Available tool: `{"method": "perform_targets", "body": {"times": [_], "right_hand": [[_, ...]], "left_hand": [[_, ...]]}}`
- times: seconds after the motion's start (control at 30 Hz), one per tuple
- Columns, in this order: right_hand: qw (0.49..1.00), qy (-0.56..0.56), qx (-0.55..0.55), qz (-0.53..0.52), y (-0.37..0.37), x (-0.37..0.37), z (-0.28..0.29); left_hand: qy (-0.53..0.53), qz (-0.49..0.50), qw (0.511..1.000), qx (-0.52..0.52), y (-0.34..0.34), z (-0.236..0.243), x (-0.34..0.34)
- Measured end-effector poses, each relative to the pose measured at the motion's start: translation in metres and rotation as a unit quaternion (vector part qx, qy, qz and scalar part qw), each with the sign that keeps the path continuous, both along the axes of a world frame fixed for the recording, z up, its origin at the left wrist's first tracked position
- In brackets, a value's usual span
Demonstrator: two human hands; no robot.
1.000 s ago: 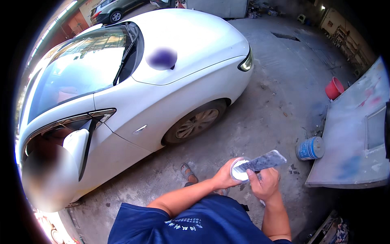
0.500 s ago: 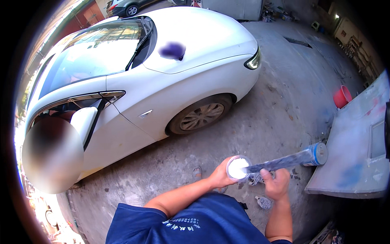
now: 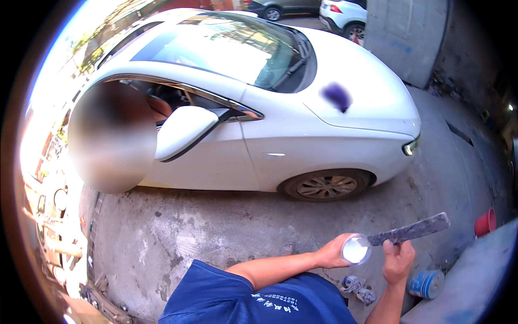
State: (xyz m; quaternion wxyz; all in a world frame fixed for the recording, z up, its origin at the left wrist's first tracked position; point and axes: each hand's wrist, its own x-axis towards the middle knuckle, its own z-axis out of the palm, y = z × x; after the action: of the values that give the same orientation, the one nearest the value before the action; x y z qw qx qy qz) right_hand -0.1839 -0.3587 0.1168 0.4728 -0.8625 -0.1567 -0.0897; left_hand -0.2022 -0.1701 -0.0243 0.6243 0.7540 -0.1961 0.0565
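My left hand (image 3: 331, 251) is closed around a clear plastic cup (image 3: 369, 254) with a white liquid (image 3: 354, 250) in it. A long, flat, grey-stained stirring stick (image 3: 413, 229) lies in the grip of my right hand (image 3: 398, 261), thumb along its lower edge. Its left end is at the cup's right rim; I cannot tell whether it touches. The cup is in front of my body, just past my dark blue shirt. Beyond both hands stands a white car (image 3: 216, 159), its front wheel (image 3: 327, 187) nearest to them.
A blue and white tin (image 3: 426, 284) stands right of my right forearm, by a pale panel (image 3: 475, 264). Crumpled material (image 3: 359, 289) lies on the concrete floor. A red bucket (image 3: 485, 222) is farther right. A blurred person (image 3: 112, 137) is beside the car door at left.
The stick's end has come out of the white liquid to the cup's rim. My view has turned left, so the car shows farther right. Both hands keep their hold.
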Motion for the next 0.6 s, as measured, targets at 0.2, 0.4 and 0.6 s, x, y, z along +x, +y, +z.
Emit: {"method": "perform_targets", "body": {"times": [0.2, 0.4, 0.6], "right_hand": [[0.984, 0.049, 0.124, 0.121, 0.009, 0.002, -0.007], [0.955, -0.109, -0.119, 0.250, 0.043, 0.017, -0.018], [0.963, 0.074, 0.154, 0.206, 0.068, 0.020, 0.031]], "left_hand": [[0.019, 0.051, 0.998, -0.015, 0.035, -0.012, -0.017], [0.028, 0.088, 0.995, -0.030, 0.050, 0.003, -0.029], [0.011, 0.108, 0.994, -0.008, 0.066, -0.017, -0.032]]}}
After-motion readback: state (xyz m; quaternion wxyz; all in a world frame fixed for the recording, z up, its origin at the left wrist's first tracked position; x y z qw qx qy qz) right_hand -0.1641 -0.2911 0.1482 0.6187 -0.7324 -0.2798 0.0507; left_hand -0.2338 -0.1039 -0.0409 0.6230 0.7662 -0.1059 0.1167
